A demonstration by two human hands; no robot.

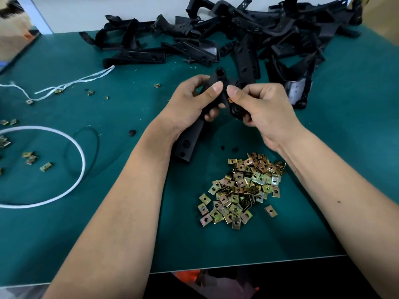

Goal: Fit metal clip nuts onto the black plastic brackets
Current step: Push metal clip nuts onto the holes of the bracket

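I hold one black plastic bracket [187, 143] above the green mat, its lower end pointing toward me. My left hand [192, 100] grips its upper shaft, thumb laid across the front. My right hand [257, 106] grips the bracket's right side, thumb tip meeting the left thumb. A small orange-gold bit, probably a clip nut [230, 101], shows under my right thumb; most of it is hidden. A heap of brass-coloured clip nuts [241, 190] lies on the mat just in front of my right wrist.
A big tangle of black brackets [237, 33] fills the back of the green mat [86, 234]. Loose clip nuts [32, 158], a white cord loop [71, 145], a black band [95, 137] and white string [71, 82] lie at the left. The table's front edge [237, 266] is near.
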